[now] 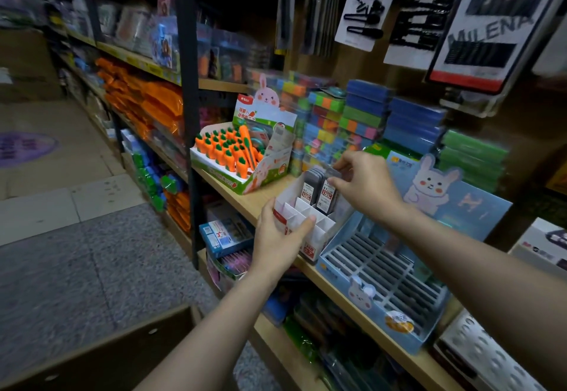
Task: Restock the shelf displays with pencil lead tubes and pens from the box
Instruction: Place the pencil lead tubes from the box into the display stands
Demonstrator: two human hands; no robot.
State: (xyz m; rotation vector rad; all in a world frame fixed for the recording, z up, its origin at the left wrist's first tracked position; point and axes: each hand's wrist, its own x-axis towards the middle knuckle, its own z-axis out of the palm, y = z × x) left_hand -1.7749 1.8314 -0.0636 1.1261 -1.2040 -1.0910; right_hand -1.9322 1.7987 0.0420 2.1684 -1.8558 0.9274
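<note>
Cardboard box (129,357) waits by the person's knees while the left hand (277,237) grips the white divided tray (310,215) to steady it on the shelf (245,194), the right hand (365,185) pinching a lead tube (333,174) over the tray's back compartments.

Two hands: left hand (277,237), right hand (365,189). Three display boxes on the shelf (242,195): one white divided box (306,218), one carrot box (242,160), one blue rabbit box (383,280). One cardboard box (101,357) below.
</note>
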